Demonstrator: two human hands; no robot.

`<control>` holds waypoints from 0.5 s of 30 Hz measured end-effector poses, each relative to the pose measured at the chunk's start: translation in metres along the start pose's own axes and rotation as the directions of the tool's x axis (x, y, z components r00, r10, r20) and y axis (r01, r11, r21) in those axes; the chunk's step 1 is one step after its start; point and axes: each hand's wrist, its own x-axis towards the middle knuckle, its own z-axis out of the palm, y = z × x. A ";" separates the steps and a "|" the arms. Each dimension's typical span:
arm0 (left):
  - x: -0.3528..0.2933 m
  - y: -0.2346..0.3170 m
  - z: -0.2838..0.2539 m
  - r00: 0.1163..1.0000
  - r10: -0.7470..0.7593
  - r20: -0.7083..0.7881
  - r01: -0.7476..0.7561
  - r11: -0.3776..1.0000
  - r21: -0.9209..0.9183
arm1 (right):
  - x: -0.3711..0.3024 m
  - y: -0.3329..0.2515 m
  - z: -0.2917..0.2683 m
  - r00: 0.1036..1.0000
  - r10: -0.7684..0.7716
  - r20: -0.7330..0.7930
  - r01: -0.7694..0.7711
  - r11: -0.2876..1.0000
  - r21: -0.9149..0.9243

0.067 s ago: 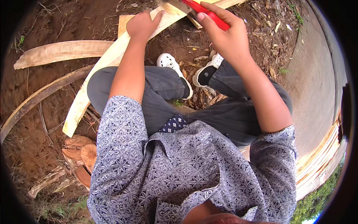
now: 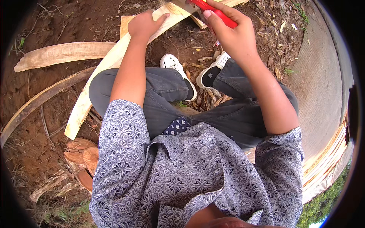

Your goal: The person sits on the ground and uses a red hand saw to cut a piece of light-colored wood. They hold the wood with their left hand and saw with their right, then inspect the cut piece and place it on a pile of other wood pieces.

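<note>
Holding one red-handled bladed tool [image 2: 225, 18], my right grip [image 2: 236, 33] is closed; left of it, my left grip [image 2: 143, 25] rests on one long board [image 2: 81, 108], its closure unclear, with two white shoes [image 2: 170, 62] below both.

Left hand [image 2: 144, 26] lies on a pale plank [image 2: 115, 57], right hand [image 2: 236, 35] grips a red-handled saw [image 2: 224, 18], beyond 2 white shoes [image 2: 170, 62].

No legible text; 1 black sock [image 2: 207, 80] bears an unreadable white mark [image 2: 210, 75].
</note>
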 end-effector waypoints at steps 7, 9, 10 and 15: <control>-0.010 0.001 -0.025 0.988 0.152 0.028 -0.153 0.988 0.015 | 0.007 -0.035 -0.039 0.986 0.131 0.099 -0.158 0.921 0.355; -0.020 0.011 -0.032 0.984 0.153 -0.090 -0.140 0.980 0.141 | 0.008 -0.057 -0.046 0.992 0.123 0.011 -0.119 0.927 0.355; -0.021 0.013 -0.033 0.977 0.138 -0.160 -0.114 0.982 0.153 | 0.009 -0.057 -0.050 0.997 0.082 -0.009 -0.073 0.923 0.377; -0.013 -0.008 0.034 0.986 0.081 -0.144 -0.069 0.994 0.089 | 0.018 -0.052 -0.064 0.996 -0.084 0.010 0.068 0.861 0.505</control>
